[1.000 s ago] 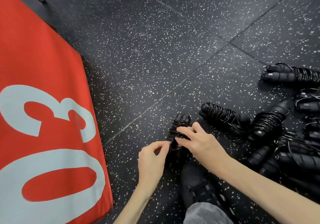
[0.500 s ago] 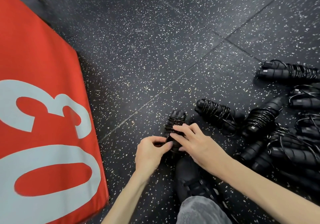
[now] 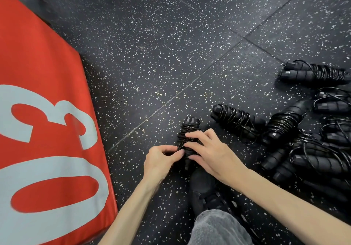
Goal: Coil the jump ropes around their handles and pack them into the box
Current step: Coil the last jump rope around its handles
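Fingers (image 3: pixel 197 137) of right hand (image 3: pixel 212 155) curled over coiled jump rope bundle (image 3: pixel 188 130), left hand (image 3: pixel 161 161) pinching its cord beside them, wound ropes (image 3: pixel 281 127) piled right.

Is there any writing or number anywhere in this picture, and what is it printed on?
"03": large pale grey digits printed on the red padded box at the left, seen tilted from the camera.
Small pale patches on the handle ends of the coiled jump ropes lying on the floor at the right: too small to read.
No text shows on the jump rope that the left hand and right hand hold.
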